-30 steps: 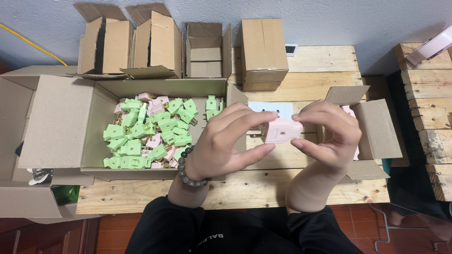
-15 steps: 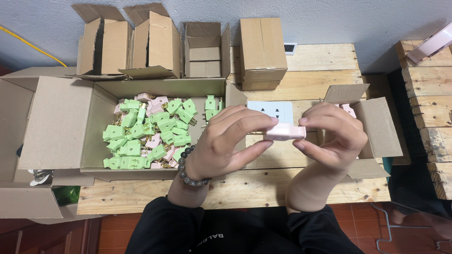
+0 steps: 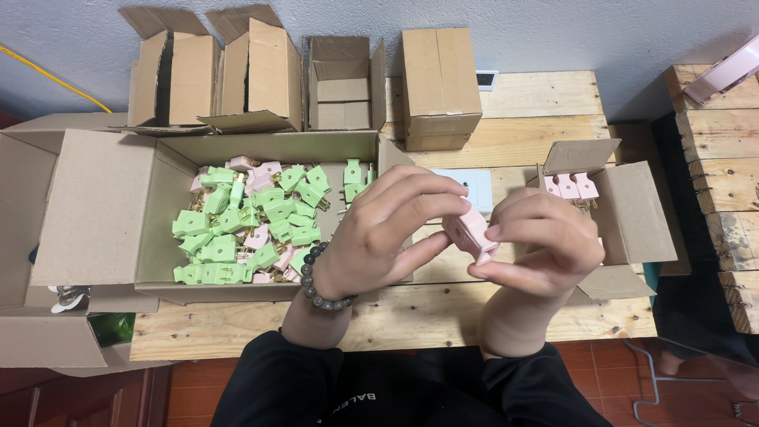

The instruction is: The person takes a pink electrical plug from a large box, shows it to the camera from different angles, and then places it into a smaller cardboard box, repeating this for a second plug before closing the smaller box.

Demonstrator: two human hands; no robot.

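Both of my hands hold one pale pink plastic plug (image 3: 472, 231) above the wooden table. My left hand (image 3: 387, 233), with a dark bead bracelet on the wrist, pinches its left end. My right hand (image 3: 541, 249) grips its right side with thumb and fingers. To the left, a large open cardboard box (image 3: 95, 213) holds several green and pink plugs (image 3: 253, 225). Behind my right hand a smaller open box (image 3: 632, 209) shows a row of pink plugs (image 3: 571, 186) standing in it.
Several small cardboard boxes (image 3: 344, 83), some open and one shut (image 3: 439, 83), stand along the back of the wooden pallet table (image 3: 538, 107). A white flat piece (image 3: 473, 186) lies behind my hands. Stacked wood (image 3: 723, 182) is at the right, more cardboard at the far left.
The pink plug has been turned between my fingers, from lying level to tilted with one end down to the right. Both hands stayed over the same spot.
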